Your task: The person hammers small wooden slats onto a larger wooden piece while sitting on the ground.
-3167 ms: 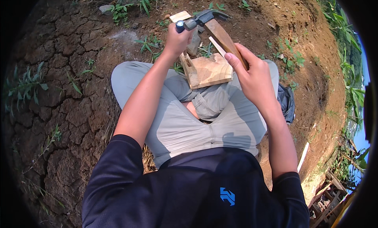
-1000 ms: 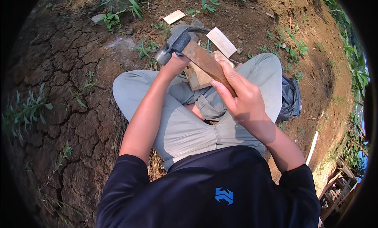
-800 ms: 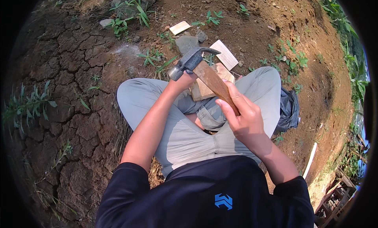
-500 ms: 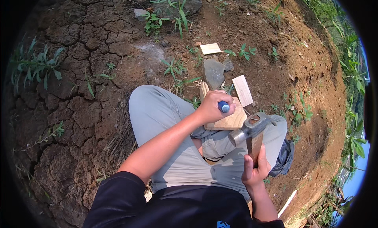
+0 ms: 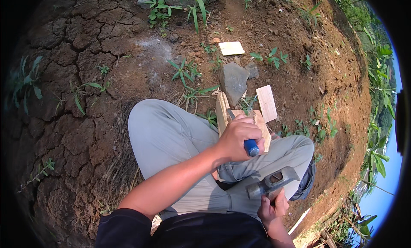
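My left hand (image 5: 238, 139) is wrapped round the blue handle of a chisel (image 5: 251, 148), whose butt end points back toward me. A short length of its metal blade shows beyond my knuckles, against the wooden piece (image 5: 262, 124) between my legs. One side of that wood (image 5: 221, 113) stands up like a wall; my fist hides much of the rest. To the right and nearer my body, my right hand (image 5: 274, 209) grips a claw hammer (image 5: 274, 182) by its wooden handle, close below the steel head. The hammer is held over my lap, apart from the chisel.
A grey stone (image 5: 234, 83) sits just beyond the wood, with a smaller stone (image 5: 252, 70) beside it. Two thin flat boards, one near (image 5: 266, 103) and one farther off (image 5: 231, 48), lie on the soil. Cracked earth (image 5: 85, 136) spreads left; a soil bank rises right.
The hammer has dropped lower, toward my lap, and its head has turned. My left hand with the chisel has shifted slightly down and right, and more of the blade shows.
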The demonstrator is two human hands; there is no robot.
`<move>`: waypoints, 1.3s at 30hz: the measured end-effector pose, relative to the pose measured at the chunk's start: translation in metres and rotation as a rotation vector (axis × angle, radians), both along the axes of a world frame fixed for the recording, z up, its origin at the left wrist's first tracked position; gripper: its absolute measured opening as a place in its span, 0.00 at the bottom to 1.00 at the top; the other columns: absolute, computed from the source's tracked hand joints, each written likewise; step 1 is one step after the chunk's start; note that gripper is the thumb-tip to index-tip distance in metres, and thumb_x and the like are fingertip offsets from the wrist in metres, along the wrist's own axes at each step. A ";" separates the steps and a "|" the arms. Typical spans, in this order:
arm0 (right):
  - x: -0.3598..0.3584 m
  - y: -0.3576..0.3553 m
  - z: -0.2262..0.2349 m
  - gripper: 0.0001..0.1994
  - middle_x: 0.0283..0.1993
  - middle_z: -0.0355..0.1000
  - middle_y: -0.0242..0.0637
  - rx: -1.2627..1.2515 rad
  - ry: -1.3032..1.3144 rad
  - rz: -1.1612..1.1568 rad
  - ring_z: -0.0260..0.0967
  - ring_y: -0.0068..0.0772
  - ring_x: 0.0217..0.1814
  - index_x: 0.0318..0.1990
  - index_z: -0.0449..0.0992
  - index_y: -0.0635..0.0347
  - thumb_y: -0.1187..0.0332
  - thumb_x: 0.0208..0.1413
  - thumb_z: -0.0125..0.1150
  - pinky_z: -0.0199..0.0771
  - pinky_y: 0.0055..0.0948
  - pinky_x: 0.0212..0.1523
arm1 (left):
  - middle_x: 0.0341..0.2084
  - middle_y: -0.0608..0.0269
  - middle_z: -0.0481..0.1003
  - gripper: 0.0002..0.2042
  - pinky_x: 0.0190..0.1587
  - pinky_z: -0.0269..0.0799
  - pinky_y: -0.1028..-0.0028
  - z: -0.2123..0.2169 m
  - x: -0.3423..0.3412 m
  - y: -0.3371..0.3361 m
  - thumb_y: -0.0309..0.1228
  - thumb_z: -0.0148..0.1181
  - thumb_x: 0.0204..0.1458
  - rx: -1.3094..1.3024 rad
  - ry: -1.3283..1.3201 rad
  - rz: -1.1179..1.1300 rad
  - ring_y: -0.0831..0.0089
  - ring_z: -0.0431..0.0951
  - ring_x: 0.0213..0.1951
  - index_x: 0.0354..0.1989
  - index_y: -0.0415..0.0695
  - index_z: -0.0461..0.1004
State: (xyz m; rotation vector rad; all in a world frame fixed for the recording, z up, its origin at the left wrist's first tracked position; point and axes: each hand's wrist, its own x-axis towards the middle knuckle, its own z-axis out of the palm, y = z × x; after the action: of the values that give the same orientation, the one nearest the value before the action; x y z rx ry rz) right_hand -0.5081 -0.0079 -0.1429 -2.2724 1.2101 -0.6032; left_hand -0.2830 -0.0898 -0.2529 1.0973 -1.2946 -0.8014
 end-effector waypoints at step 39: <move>0.009 -0.016 0.028 0.16 0.29 0.76 0.40 0.624 0.072 -0.264 0.71 0.25 0.26 0.49 0.74 0.64 0.65 0.59 0.68 0.72 0.24 0.30 | 0.14 0.63 0.65 0.15 0.31 0.58 0.69 -0.013 0.010 0.002 0.27 0.68 0.41 -0.004 -0.060 -0.209 0.64 0.65 0.21 0.15 0.43 0.64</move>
State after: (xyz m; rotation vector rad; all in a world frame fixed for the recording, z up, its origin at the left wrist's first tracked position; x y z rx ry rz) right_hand -0.4989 -0.0240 -0.1147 -1.6383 1.4938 -0.1859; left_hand -0.2731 -0.0878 -0.2659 0.9998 -1.4782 -0.9258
